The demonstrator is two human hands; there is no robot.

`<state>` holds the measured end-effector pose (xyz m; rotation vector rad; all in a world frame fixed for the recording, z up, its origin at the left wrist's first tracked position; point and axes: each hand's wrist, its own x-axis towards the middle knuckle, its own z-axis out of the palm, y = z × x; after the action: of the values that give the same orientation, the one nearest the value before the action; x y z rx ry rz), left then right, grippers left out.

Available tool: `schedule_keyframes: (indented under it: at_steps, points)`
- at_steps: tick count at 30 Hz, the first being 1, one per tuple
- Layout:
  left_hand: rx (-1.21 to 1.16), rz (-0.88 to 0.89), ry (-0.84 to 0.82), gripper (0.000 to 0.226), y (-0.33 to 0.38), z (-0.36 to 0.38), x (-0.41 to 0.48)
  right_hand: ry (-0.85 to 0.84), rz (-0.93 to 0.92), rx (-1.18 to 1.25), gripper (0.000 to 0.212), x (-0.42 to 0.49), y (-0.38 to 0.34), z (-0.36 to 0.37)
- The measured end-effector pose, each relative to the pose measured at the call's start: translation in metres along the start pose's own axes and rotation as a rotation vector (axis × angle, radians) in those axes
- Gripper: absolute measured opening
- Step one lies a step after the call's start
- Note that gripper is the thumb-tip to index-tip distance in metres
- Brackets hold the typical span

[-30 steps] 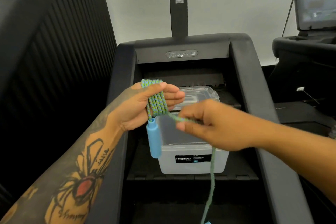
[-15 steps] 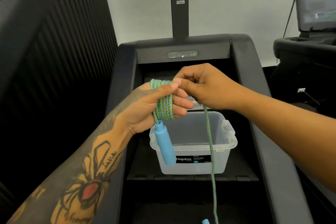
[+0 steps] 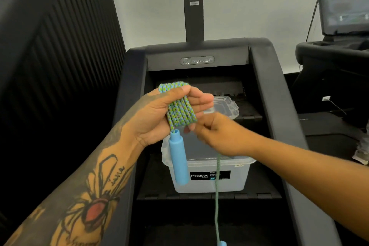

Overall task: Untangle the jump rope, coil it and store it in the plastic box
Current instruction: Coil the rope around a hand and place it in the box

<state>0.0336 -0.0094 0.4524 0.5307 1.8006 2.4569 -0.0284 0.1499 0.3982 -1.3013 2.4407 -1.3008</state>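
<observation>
A green-and-blue braided jump rope [image 3: 180, 111] is wound in several loops around my left hand [image 3: 159, 116], thumb pressed on the coil. One blue handle [image 3: 178, 161] hangs below that palm. My right hand [image 3: 217, 136] sits just right of and below the coil, pinching the free strand. That strand [image 3: 217, 189] drops straight down in front of the box to the second blue handle [image 3: 222, 243] at the bottom edge. The translucent plastic box [image 3: 235, 177], labelled Megabox, stands open on a dark step under both hands.
The box's clear lid [image 3: 227, 106] lies on the step behind it. Black side rails [image 3: 279, 106] of a stair machine flank the steps. A dark slatted wall [image 3: 60, 46] rises at left; another machine [image 3: 339, 46] stands at right.
My right hand has come down from the top of the coil to its lower right side, laying another turn of rope. The hanging strand is shorter and the lower handle has risen into view.
</observation>
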Motion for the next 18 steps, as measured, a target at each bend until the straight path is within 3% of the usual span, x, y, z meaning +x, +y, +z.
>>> schedule_keyframes:
  at_steps: [3, 8, 13, 18]
  points:
    - [0.035, 0.004, 0.038, 0.027, -0.002, -0.004, 0.002, -0.122, -0.022, -0.085, 0.032, -0.018, -0.005, 0.011]
    - [0.123, -0.014, 0.087, 0.034, -0.006, -0.007, 0.001, -0.158, -0.134, -0.22, 0.037, -0.037, -0.04, -0.007]
    - [0.169, -0.088, -0.064, 0.061, 0.001, -0.002, -0.002, 0.033, -0.238, -0.258, 0.021, -0.024, -0.072, -0.041]
    - [0.138, -0.016, -0.139, 0.056, 0.005, 0.007, -0.002, 0.203, -0.277, -0.263, 0.019, 0.001, -0.079, -0.062]
